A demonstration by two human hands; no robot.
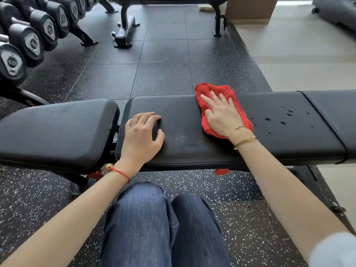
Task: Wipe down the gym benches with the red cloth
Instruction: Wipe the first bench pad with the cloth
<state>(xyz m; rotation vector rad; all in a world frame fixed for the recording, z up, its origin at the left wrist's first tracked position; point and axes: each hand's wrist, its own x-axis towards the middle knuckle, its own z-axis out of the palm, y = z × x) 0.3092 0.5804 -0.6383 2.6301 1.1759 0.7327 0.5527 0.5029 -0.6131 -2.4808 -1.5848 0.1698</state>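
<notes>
A black padded gym bench (192, 143) runs across the view in front of my knees, with a separate seat pad (57, 132) at its left. The red cloth (221, 93) lies on the long pad near its far edge. My right hand (221, 114) presses flat on the cloth with straight, spread fingers. My left hand (142, 133) rests on the pad to the left of the cloth, its fingers bent with the tips on the leather, holding nothing. Water droplets (287, 116) dot the pad to the right of the cloth.
A rack of dumbbells (28, 39) stands at the far left. Another bench's black frame (125, 26) stands across the speckled rubber floor (163, 64). Pale tiled floor (300, 54) lies at the right, with a brown box (250, 10) at the back.
</notes>
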